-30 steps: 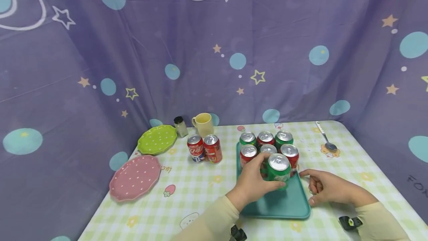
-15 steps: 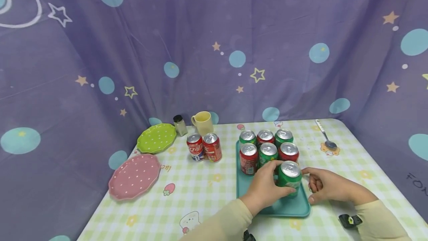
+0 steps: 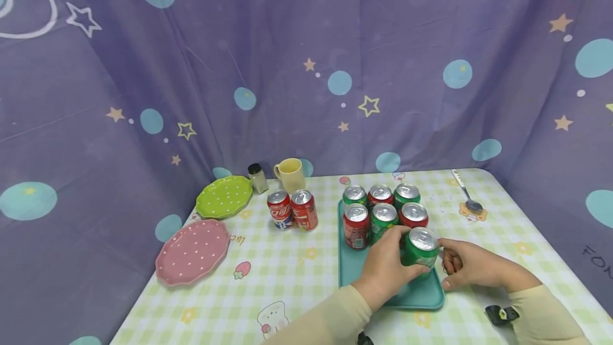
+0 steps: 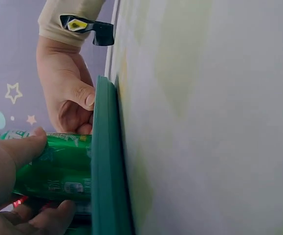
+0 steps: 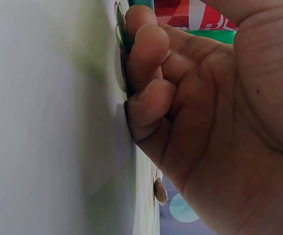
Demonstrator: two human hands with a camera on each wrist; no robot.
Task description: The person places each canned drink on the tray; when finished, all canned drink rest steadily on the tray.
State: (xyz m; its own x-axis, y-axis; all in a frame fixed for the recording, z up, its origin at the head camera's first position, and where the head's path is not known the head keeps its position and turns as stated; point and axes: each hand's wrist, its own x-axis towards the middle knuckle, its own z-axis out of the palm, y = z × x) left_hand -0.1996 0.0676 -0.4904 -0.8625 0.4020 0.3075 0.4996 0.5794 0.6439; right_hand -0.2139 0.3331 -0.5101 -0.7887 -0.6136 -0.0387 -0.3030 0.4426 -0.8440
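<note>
My left hand point(image 3: 385, 268) grips a green soda can point(image 3: 423, 254) between thumb and fingers. The can stands upright over the right side of the teal tray point(image 3: 402, 300), in front of a red can point(image 3: 414, 214). In the left wrist view the can's base point(image 4: 82, 166) is right at the tray's rim. At the tray's right edge, my right hand point(image 3: 471, 265) holds the rim with thumb and index finger, its other fingers curled. More red and green cans, such as this green one point(image 3: 384, 217), stand in two rows behind.
Two red cola cans point(image 3: 293, 211) stand left of the tray. Behind them are a yellow mug point(image 3: 291, 176) and a black-capped jar point(image 3: 257, 179). A green plate point(image 3: 224, 197) and a pink plate point(image 3: 193, 253) lie at the left, a spoon point(image 3: 466, 193) at back right.
My left hand has carried the green can rightward and toward the front, then slid slightly right to the tray's right side. The right hand has stayed at the tray edge.
</note>
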